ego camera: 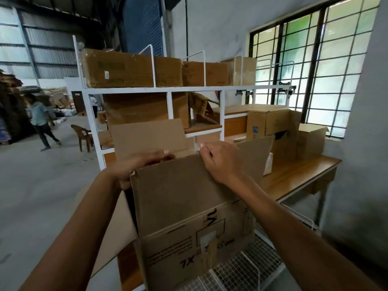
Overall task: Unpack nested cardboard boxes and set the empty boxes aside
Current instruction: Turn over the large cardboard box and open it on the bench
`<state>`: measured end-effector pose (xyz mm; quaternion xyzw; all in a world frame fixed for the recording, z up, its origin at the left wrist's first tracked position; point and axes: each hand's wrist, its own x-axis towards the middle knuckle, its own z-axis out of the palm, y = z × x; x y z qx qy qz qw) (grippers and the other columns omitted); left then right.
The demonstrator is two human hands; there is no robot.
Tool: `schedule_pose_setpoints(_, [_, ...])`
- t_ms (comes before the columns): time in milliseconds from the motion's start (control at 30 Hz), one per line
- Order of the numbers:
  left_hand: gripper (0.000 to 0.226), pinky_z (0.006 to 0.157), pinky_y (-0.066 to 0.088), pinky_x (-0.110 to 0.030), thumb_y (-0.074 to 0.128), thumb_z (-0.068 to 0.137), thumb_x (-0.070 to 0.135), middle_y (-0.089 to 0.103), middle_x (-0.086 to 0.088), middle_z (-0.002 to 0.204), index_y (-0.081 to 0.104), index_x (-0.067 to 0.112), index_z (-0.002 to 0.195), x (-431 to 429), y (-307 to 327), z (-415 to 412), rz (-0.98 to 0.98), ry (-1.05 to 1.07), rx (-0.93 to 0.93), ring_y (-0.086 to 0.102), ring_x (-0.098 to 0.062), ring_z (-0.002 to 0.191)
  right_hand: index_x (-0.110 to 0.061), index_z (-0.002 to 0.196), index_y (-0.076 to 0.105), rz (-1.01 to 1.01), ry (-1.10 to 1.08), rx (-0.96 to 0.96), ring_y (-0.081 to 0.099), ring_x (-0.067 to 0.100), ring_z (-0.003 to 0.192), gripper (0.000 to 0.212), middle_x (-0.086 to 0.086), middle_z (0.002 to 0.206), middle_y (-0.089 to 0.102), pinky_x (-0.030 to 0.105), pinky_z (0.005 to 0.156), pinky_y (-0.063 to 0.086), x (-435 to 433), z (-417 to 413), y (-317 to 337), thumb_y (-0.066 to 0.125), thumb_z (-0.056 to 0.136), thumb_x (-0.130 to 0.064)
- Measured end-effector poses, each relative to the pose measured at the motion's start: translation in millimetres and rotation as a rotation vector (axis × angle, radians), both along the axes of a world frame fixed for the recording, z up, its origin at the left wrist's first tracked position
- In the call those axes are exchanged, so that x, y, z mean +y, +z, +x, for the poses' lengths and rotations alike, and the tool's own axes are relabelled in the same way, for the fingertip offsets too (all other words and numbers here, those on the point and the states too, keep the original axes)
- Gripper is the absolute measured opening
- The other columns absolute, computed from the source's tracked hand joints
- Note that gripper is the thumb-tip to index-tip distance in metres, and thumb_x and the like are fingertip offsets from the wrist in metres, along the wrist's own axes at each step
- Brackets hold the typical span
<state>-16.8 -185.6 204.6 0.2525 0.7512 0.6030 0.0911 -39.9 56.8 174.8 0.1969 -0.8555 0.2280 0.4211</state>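
Observation:
A plain brown inner box (180, 192) stands partly raised out of a larger printed outer box (184, 255) marked "7X" at the bottom centre. My left hand (136, 166) grips the inner box's top left corner, fingers curled over its rim. My right hand (222, 162) pinches the top edge of the same box near its right side. The inner box's far flap (149, 139) and right flap (256, 154) stand up open. What is inside the inner box is hidden.
A white wire rack (159, 89) with sealed cartons on top stands right behind. Open empty boxes (294, 131) sit on a wooden table (300, 171) at the right. A wire mesh shelf (247, 267) lies below. A person (39, 120) and a chair (83, 137) are far left.

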Motion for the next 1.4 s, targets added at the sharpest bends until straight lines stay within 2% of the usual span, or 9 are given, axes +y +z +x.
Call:
schedule_pose_setpoints(200, [0.059,0.106,0.04,-0.061,0.052,0.096,0.045,0.057,-0.03,0.128,0.056,-0.004,0.129,16.2,4.4,30.5,-0.242,-0.121,0.093,0.051,-0.052,0.119,-0.025,0.056,0.05,-0.005,0.099,0.022,0.035,-0.002,0.044,0.046,-0.011,0.047,0.041,0.017,0.058,0.026,20.6,22.8,-7.8,0.033,0.095,-0.043])
schedule_pose_setpoints(300, [0.045,0.099,0.052,-0.042,0.051,0.097,0.042,0.069,-0.011,0.12,0.064,0.008,0.124,30.0,5.6,53.7,-0.345,-0.033,0.078,0.064,-0.03,0.111,-0.023,0.058,0.054,0.083,0.107,-0.023,0.037,0.001,0.041,0.039,-0.01,0.047,0.043,0.013,0.048,0.019,34.8,44.9,-3.0,0.046,0.094,-0.034])
schedule_pose_setpoints(433, [0.038,0.095,0.046,-0.024,0.053,0.093,0.044,0.063,0.016,0.124,0.062,0.032,0.128,56.0,-0.3,82.9,-0.542,0.028,0.04,0.06,-0.002,0.111,-0.02,0.065,0.063,0.127,0.139,-0.134,0.053,0.009,0.052,0.034,-0.007,0.056,0.058,0.023,0.056,0.035,54.3,78.1,-16.6,0.05,0.093,-0.034])
schedule_pose_setpoints(633, [0.035,0.099,0.046,-0.03,0.05,0.1,0.035,0.059,0.007,0.127,0.056,0.025,0.133,90.8,-56.6,99.9,-0.69,0.151,0.011,0.057,-0.007,0.112,-0.024,0.073,0.064,0.082,0.107,-0.164,0.048,0.008,0.056,0.03,-0.01,0.064,0.055,0.025,0.054,0.035,76.5,124.8,-73.2,0.045,0.091,-0.04])
schedule_pose_setpoints(800, [0.053,0.109,0.036,-0.037,0.058,0.094,0.039,0.041,-0.007,0.143,0.042,0.021,0.142,96.6,-140.6,98.2,-0.931,0.364,0.11,0.039,-0.028,0.136,-0.021,0.094,0.067,0.229,0.114,-0.574,0.057,0.011,0.076,0.03,-0.003,0.087,0.065,0.031,0.071,0.05,88.3,138.9,-126.1,0.046,0.096,-0.043])
schedule_pose_setpoints(933, [0.073,0.118,0.022,-0.047,0.063,0.089,0.042,0.008,-0.012,0.164,0.029,0.026,0.151,102.3,-180.4,93.5,-0.934,0.601,0.149,0.011,-0.036,0.15,-0.019,0.112,0.065,0.244,0.18,-0.675,0.058,0.014,0.093,0.027,0.001,0.109,0.064,0.032,0.083,0.048,94.0,130.2,-149.2,0.05,0.097,-0.036])
schedule_pose_setpoints(1167, [0.029,0.093,0.044,-0.029,0.056,0.092,0.03,0.056,-0.003,0.126,0.059,0.019,0.12,121.5,-184.2,67.4,-0.749,0.758,0.436,0.053,-0.017,0.112,-0.019,0.137,0.053,0.231,0.152,-0.571,0.045,0.019,0.131,0.043,0.002,0.15,0.044,0.034,0.107,0.036,84.8,85.8,-146.8,0.05,0.096,-0.033])
schedule_pose_setpoints(1300, [0.026,0.088,0.046,-0.032,0.056,0.091,0.021,0.064,-0.01,0.114,0.064,0.011,0.115,137.9,-174.3,31.9,-0.673,0.787,0.457,0.061,-0.026,0.106,-0.02,0.137,0.052,0.228,0.124,-0.568,0.043,0.017,0.134,0.04,0.001,0.149,0.043,0.033,0.11,0.035,74.5,58.7,-141.9,0.049,0.097,-0.025])
schedule_pose_setpoints(1400, [0.042,0.091,0.051,-0.037,0.054,0.091,0.018,0.064,-0.011,0.123,0.052,0.011,0.132,146.7,-169.6,1.6,-0.584,0.801,0.298,0.062,-0.03,0.111,-0.019,0.127,0.061,0.314,0.109,-0.506,0.052,0.016,0.12,0.034,0.001,0.135,0.056,0.031,0.1,0.042,68.7,35.5,-138.2,0.049,0.096,-0.027])
